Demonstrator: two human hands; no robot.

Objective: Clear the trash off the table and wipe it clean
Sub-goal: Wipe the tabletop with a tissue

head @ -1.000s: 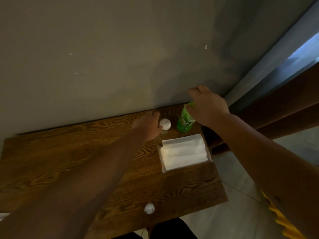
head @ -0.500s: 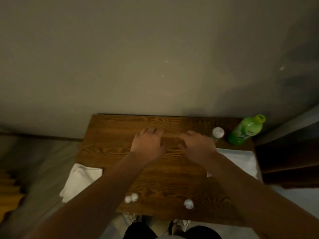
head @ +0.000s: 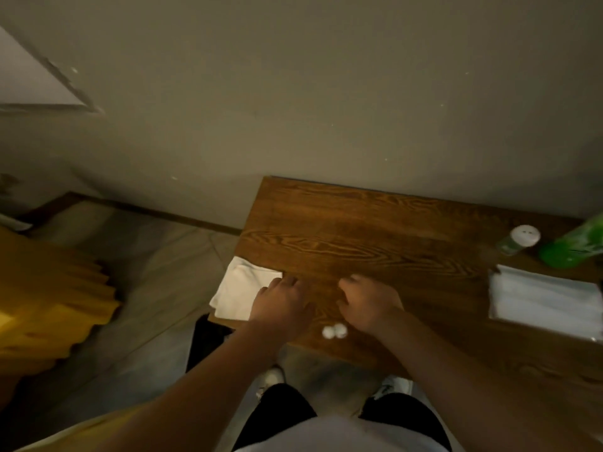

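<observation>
A dark wooden table [head: 359,223] stands against the wall. Two small white crumpled paper balls [head: 334,331] lie near its front edge, between my wrists. A white folded cloth [head: 239,291] lies on the table's left corner, hanging partly over the edge. My left hand [head: 282,305] hovers by the cloth's right edge, fingers loosely bent and holding nothing. Just above and right of the paper balls is my right hand [head: 367,301], fingers loosely curled and also empty.
At the right end stand a green bottle [head: 574,249], blurred, and a small white-capped jar [head: 518,239]. A pack of white tissues [head: 545,296] lies in front of them. Yellow fabric [head: 49,298] covers something on the floor at left. My shoes and legs are below the table's front edge.
The view has swung left. Both hands have pulled back from the bottle and jar at the right, across the table middle, to the front left near the cloth and paper balls.
</observation>
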